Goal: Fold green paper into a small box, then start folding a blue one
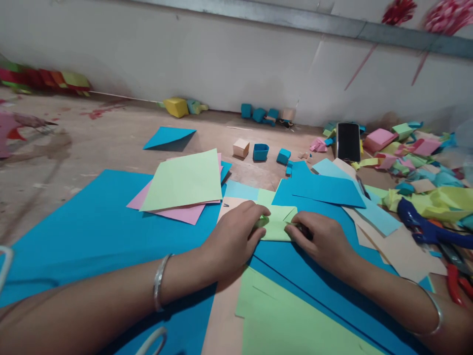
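A small folded sheet of light green paper (278, 226) lies between my hands, creased along its upper right corner. My left hand (240, 234) pinches its left end, fingers curled over the edge. At the right end, my right hand (318, 236) grips the paper between thumb and fingers. Under them spread large blue paper sheets (177, 256), with a bigger light green sheet (288, 310) nearer to me. A stack of square papers, light green (185, 180) on top of pink (185, 215), sits just beyond my left forearm.
Small blue paper boxes (260, 152) and a peach paper cube (241, 148) stand farther back. At right are a phone (348, 141), heaped paper scraps (421, 153), a blue-handled tool (417, 224) and red handles (456, 286). A wall (221, 54) closes the back.
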`<state>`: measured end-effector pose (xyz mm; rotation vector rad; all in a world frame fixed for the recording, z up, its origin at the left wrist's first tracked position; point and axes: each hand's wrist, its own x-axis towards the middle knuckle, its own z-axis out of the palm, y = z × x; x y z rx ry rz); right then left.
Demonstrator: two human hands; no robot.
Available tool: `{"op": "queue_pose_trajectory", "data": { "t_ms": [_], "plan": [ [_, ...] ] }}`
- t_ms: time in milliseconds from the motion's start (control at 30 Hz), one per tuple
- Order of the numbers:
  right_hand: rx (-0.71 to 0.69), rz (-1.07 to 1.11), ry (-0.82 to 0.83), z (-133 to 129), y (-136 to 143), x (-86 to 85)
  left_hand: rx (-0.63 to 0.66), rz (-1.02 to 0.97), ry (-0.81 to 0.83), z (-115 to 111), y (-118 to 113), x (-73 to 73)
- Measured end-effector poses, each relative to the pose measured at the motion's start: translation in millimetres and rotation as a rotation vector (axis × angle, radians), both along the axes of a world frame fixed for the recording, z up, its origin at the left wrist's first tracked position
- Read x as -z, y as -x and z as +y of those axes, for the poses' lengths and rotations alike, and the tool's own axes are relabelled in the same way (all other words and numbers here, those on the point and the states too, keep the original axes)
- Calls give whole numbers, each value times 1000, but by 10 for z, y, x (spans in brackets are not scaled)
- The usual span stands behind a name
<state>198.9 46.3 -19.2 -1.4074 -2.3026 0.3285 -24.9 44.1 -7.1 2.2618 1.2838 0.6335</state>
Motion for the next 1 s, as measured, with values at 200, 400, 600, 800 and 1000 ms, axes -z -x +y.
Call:
{"op": "queue_pose_trajectory", "data": {
  "t_ms": [200, 400, 600, 800, 1000],
  "plan": [
    [-5, 0, -25, -6, 7, -13, 11, -3, -34, 14, 12, -29],
    [7, -40, -39, -15, 9, -13, -73, 67, -160, 48, 29, -36],
    [29, -37, -215, 38, -19, -42, -60, 66, -147, 93, 43, -16],
    [-65, -79, -247, 125, -69, 17, -71, 92, -155, 83, 59, -3],
    [-102, 34, -221, 135, -68, 12, -67, 45, -131, 104, 53, -1]
  ]
}}
